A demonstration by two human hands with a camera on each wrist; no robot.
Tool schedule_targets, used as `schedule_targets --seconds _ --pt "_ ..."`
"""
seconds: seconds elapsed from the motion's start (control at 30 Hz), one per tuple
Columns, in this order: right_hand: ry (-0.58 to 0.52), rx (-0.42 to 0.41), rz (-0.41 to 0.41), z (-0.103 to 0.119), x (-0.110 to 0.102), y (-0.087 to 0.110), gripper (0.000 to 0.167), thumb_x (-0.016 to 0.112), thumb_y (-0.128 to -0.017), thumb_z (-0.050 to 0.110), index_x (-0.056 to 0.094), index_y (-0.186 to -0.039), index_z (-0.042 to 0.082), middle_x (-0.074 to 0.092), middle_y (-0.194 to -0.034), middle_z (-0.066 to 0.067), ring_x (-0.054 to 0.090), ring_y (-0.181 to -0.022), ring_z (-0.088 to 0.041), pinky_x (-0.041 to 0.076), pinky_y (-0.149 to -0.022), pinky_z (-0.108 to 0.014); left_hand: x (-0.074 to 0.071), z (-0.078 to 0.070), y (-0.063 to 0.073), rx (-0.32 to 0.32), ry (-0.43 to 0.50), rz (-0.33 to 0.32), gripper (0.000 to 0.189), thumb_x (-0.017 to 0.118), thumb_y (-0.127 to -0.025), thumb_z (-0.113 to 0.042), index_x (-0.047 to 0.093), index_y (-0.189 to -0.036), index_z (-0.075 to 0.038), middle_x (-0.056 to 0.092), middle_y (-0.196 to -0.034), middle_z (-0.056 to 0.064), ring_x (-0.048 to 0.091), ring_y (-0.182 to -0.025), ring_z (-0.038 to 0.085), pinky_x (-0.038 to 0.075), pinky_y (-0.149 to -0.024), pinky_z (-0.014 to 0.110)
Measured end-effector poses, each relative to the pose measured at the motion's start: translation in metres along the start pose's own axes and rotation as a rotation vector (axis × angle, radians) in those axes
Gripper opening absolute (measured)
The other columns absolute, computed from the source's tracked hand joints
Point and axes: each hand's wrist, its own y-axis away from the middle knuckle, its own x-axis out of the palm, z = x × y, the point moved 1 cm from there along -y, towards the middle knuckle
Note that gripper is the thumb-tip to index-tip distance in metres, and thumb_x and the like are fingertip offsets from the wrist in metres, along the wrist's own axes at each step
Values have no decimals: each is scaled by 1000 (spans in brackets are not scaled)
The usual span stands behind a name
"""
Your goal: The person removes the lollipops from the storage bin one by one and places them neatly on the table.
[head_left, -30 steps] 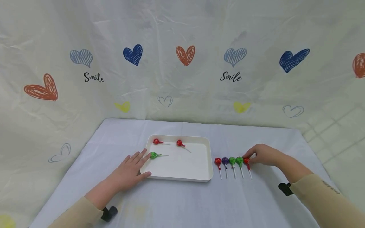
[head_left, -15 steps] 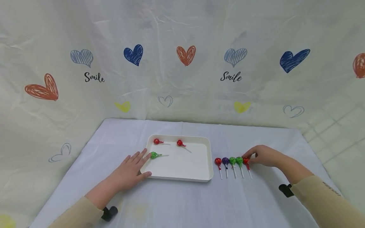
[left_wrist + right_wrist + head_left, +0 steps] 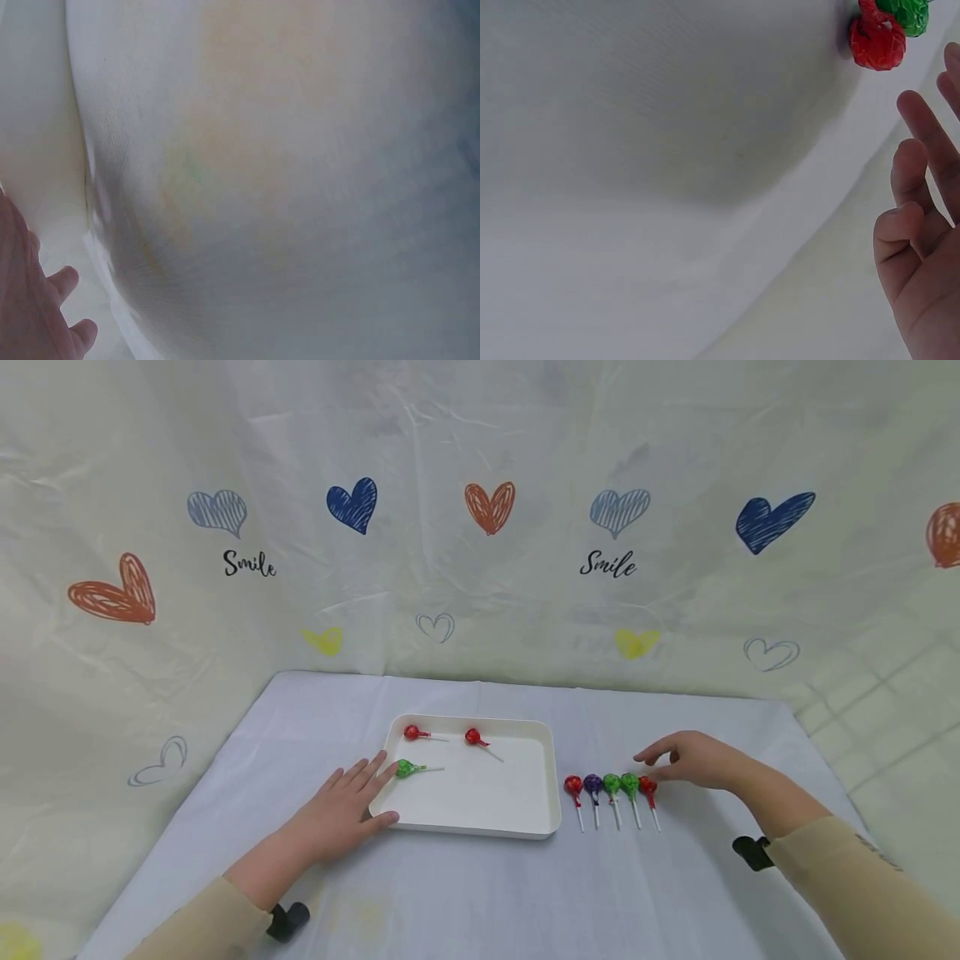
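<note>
My left hand (image 3: 341,806) lies with spread fingers over the left rim of a white tray (image 3: 480,802), its fingertips close to a green lollipop (image 3: 406,768) inside. Two red lollipops, one at the back left (image 3: 412,732) and one near the back middle (image 3: 472,737), also lie in the tray. Right of it, a row of lollipops points sticks forward: red (image 3: 573,786), purple (image 3: 593,784), two green (image 3: 612,784) and a red one (image 3: 648,786) at the right end. Just over that end red lollipop hovers my right hand (image 3: 697,762), thumb and fingers parted, holding nothing.
A white cloth (image 3: 480,893) covers the table. Behind it hangs a pale backdrop (image 3: 525,568) printed with hearts and the word Smile. The left wrist view holds mostly cloth and part of the left hand (image 3: 30,292).
My right hand has let go of the red lollipop at the row's right end and lifted slightly, its fingers parting. The left hand and the tray stay where they were.
</note>
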Motion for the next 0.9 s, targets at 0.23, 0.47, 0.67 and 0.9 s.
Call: schedule_targets --seconds 0.23,0.47,0.67,0.9 --pt "-10 -7 13 13 0 -9 31 73 -91 25 74 -119 14 69 -120 -8 58 -105 -26 55 -83 -42 0 0 0 4 26 -4 84 49 -94 -67 24 -159 -21 15 -166 5 18 -149 36 14 -118 60" --pt "-25 -26 21 34 -1 -23 31 73 -91 26 74 -120 16 69 -121 -7 58 -113 -31 56 -86 -42 1 1 1 23 33 -33 86 42 -93 -72 25 -159 -19 16 -166 6 20 -149 36 15 -117 60" --pt "-37 -66 7 54 -2 -39 31 73 -91 25 73 -121 17 69 -120 -7 62 -104 -24 57 -83 -38 -1 0 2 18 34 -26 86 42 -93 -72 25 -159 -20 15 -166 5 19 -149 35 15 -117 60" --pt "-34 -99 2 84 -3 -61 30 75 -90 26 74 -120 22 70 -118 -3 62 -96 -19 57 -81 -36 -1 0 1 16 30 -26 83 47 -94 -67 26 -159 -20 16 -166 5 19 -149 35 15 -117 61"
